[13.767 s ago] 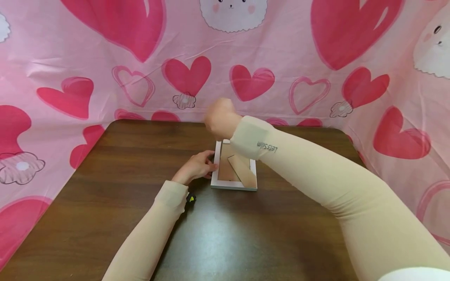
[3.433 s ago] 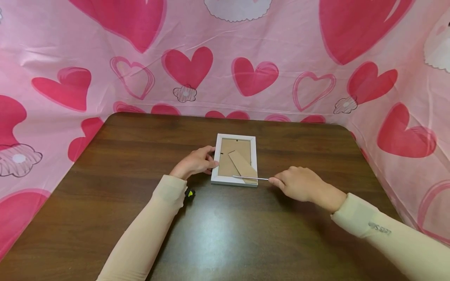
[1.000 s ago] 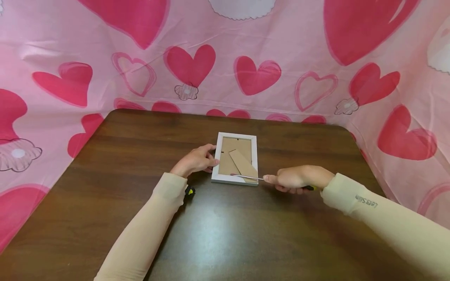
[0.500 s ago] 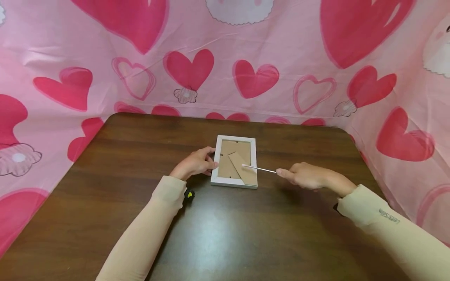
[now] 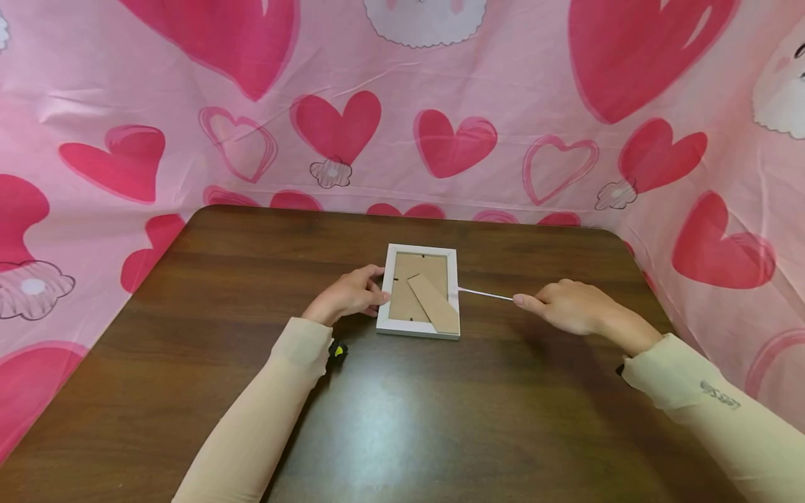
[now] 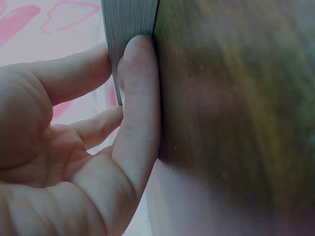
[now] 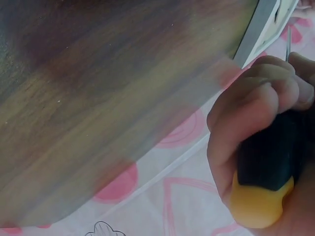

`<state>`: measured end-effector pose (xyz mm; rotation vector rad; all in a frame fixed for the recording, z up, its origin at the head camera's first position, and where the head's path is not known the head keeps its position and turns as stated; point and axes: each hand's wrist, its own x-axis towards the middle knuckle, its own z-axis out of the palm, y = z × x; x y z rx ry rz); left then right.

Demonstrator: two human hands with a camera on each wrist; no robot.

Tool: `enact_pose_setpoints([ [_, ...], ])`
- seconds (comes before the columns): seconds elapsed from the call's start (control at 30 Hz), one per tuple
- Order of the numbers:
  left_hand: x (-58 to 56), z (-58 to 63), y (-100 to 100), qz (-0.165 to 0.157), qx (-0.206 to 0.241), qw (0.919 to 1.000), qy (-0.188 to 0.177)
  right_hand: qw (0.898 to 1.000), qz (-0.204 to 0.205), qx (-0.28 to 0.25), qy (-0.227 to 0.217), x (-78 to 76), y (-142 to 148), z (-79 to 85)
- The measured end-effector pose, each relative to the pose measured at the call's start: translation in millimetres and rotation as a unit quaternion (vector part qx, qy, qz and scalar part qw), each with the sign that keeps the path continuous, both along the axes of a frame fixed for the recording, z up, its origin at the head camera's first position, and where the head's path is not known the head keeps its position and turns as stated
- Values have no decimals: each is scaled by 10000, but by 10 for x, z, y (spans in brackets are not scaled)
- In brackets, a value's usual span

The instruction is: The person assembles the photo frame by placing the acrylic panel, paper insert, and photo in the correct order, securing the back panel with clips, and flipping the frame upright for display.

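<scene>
A white picture frame [image 5: 418, 326] lies on the table with its brown backing [image 5: 409, 300] up and a slanted stand flap [image 5: 434, 305] across it. Small dark tabs show along the backing's edges. My left hand [image 5: 352, 293] holds the frame's left edge; in the left wrist view a finger [image 6: 140, 93] lies along its grey side. My right hand [image 5: 575, 307] grips a screwdriver [image 5: 487, 294], its black and yellow handle [image 7: 268, 162] inside the curled fingers. Its thin shaft reaches left, with the tip at the frame's right rim.
The brown wooden table [image 5: 251, 265] meets a pink heart-patterned cloth [image 5: 522, 77] at the back and sides. Near the left cuff sits a small black item [image 5: 338, 351] with a yellow mark.
The screwdriver's tip has left the frame's bottom edge, passed up over the stand flap and come to the right rim. My right hand moved right and away; the left hand kept its place.
</scene>
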<state>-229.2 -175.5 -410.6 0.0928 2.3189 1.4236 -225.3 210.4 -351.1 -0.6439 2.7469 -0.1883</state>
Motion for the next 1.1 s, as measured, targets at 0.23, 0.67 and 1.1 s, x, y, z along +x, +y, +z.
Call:
enact_pose_setpoints([
  [0.23,0,2,9,10,-139,9999,-10,9988,38,202,436,1,6,-51],
  [0.67,0,14,10,50,-145,9999,-59,9935,182,419,1044,3,-8,-126],
  [1.1,10,14,-5,39,-108,9999,-30,9917,252,280,1228,2,-41,-203],
])
